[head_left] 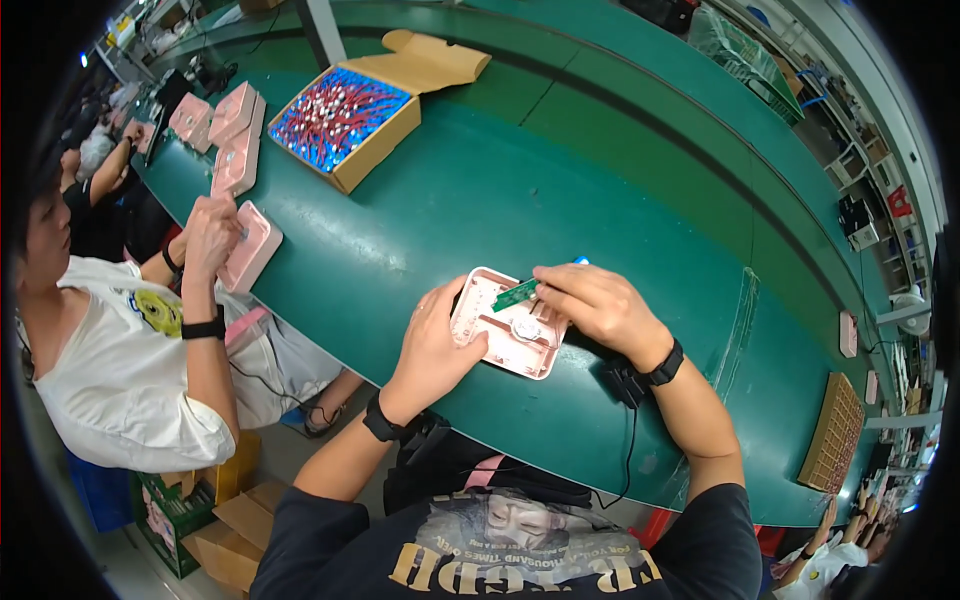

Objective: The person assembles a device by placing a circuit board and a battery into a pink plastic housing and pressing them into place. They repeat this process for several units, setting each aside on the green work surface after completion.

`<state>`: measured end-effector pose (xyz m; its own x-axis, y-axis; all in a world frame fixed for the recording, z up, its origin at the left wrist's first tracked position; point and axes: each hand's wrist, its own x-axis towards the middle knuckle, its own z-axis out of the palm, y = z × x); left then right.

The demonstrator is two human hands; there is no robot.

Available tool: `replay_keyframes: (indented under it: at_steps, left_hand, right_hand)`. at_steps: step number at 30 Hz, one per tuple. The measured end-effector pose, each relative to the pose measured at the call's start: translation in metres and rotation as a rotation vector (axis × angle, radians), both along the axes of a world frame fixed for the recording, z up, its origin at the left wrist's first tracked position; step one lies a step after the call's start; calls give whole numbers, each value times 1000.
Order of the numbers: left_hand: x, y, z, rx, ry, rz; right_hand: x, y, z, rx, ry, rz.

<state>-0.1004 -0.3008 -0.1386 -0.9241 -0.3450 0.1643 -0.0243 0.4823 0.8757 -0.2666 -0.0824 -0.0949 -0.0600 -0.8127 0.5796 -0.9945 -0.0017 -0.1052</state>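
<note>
View from the head camera over a long green table (560, 170). A pink plastic case (508, 324), lying open side up, rests on the near part of the table, directly in front of the person. The left hand (435, 340) lies curled against the case's left edge, thumb along its near rim and fingers over its left wall, steadying it. The right hand (598, 303) reaches in from the right; its thumb and fingertips are pinched shut on a small green circuit board (516, 295), which is held tilted over the far part of the case's interior. Whether the board touches the case cannot be told. Both wrists carry black bands, and a black cable (630, 440) runs down from the right wrist over the table's near edge.

Far left on the table stands an open cardboard box (350, 115) filled with small parts with red and blue wires. Left of the box lie several more pink cases (235, 140). At the left edge of the table a co-worker in a white shirt presses a hand (210, 235) on another pink case (252, 245). A brown tray (830, 432) lies on the table at the near right.
</note>
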Motion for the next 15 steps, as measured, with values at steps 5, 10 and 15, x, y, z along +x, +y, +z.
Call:
replay_keyframes:
  at_steps: [5, 10, 15]
  left_hand:
    - [-5, -10, -8, -145, 79, -219]
    - [-3, -5, -8, -22, 52, -270]
    - [8, 8, -10, -24, 113, -217]
  right_hand:
    - [-1, 0, -1, -92, 54, -51]
    - [14, -7, -2, 20, -464, -86]
    - [22, -10, 12, 205, -573, -63]
